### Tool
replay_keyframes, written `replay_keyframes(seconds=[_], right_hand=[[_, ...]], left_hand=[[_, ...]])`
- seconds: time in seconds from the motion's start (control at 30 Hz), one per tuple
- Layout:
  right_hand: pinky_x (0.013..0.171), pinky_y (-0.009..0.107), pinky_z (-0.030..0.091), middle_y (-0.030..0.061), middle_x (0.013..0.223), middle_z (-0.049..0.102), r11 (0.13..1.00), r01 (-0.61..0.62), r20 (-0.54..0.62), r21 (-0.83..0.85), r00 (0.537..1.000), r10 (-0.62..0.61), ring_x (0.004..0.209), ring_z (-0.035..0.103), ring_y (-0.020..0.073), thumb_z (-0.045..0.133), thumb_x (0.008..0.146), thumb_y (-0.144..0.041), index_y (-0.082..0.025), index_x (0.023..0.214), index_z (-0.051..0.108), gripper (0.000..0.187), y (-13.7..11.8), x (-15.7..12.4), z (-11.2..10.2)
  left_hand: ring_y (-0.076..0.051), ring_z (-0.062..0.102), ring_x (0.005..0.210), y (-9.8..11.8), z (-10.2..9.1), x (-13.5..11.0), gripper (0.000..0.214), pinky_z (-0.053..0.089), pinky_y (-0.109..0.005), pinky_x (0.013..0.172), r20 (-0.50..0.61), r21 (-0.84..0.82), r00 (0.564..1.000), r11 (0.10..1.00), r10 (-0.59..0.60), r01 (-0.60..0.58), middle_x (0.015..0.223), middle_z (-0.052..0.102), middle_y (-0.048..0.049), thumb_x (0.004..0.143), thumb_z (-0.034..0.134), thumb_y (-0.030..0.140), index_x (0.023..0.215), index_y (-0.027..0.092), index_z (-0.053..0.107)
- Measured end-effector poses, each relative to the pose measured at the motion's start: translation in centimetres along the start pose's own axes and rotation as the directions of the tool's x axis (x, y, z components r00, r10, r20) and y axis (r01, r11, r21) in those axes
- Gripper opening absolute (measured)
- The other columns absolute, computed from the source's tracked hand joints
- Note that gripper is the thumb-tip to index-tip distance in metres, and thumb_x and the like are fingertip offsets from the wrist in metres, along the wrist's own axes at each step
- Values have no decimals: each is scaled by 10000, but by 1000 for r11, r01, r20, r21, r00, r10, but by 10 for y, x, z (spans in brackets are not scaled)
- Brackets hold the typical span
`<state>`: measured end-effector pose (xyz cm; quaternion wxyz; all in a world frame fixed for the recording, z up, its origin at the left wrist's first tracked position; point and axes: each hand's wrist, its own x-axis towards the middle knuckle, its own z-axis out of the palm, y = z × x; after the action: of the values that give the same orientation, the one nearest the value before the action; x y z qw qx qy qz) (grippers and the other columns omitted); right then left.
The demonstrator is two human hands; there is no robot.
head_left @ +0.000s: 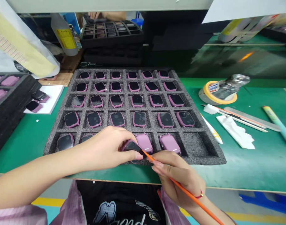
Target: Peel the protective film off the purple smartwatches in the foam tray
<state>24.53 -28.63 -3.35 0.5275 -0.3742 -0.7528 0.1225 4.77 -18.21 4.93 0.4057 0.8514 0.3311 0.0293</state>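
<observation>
Here in the head view, just below the centre of the frame, the left hand [116, 145] has thumb and fingers clamped on a purple watch [133, 146] above the front row of the foam tray [216, 156], and the right hand [182, 175] is closed round an orange stick [192, 197], its tip right at the watch's edge! Two watches lie face-down just beside, while a tape roll [204, 94] sits at the right of the frame.

Watches [140, 119] in tray [198, 145]; tape roll [210, 98] right.
</observation>
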Motion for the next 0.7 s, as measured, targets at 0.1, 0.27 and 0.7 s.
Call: replay_keyframes(seconds=[0.1, 0.27, 0.7], right_hand=[[635, 282, 573, 58, 883, 699, 996, 58, 42, -66, 998, -55, 734, 655, 152, 570, 898, -10, -180, 1108, 610, 274, -4, 8, -2], [613, 285, 568, 49, 837, 688, 1000, 8, 89, -15, 996, -7, 693, 650, 158, 513, 932, -39, -171, 1105, 585, 230, -11, 17, -4], [608, 309, 576, 72, 806, 685, 981, 155, 139, -117, 981, -139, 692, 620, 156, 496, 918, -15, -163, 1066, 536, 212, -9, 19, -6]], left_hand=[[-118, 504, 632, 0, -1, -1, 184, 366, -235, 626, -4, -6, 1000, 1000, -2, 2, 694, 580, 47, 880, 677, 388, 985, 255, 748], [-120, 516, 639, -1, -1, -1, 185, 372, -236, 635, -1, -15, 1000, 1000, 10, -10, 711, 603, 43, 891, 669, 377, 1011, 263, 751], [-126, 538, 657, 0, -1, 0, 187, 397, -241, 680, 9, -4, 1000, 1000, 22, -22, 722, 626, 40, 887, 678, 384, 992, 248, 752]])
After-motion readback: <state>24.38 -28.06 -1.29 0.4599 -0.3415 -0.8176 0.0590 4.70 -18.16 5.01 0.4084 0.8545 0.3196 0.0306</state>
